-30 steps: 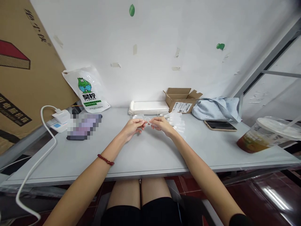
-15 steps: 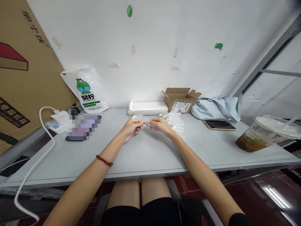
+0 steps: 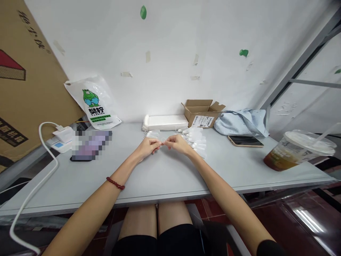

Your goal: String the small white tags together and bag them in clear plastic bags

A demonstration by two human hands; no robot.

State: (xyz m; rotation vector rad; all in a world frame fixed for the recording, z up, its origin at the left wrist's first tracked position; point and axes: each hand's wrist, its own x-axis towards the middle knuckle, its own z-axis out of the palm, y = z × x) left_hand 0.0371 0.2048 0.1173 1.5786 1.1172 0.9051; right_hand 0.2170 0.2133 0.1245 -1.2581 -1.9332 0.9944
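Left hand (image 3: 149, 146) and right hand (image 3: 176, 143) meeting fingertip to fingertip, pinching thin whitish loop (image 3: 163, 138) between them, over grey surface (image 3: 170, 177)! Loop pale, slender, finer detail too small. White bag (image 3: 93, 103) reads "樊柠 FANNING"; small carton (image 3: 201, 115) wears white label, print illegible.

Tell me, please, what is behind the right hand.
Behind the right hand lie translucent white pieces, spreading rightward; farther back is a white stack. Anything covered by the hand cannot be seen.

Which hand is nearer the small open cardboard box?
Right: the right hand is in front and left of the box; the left hand is farther left.
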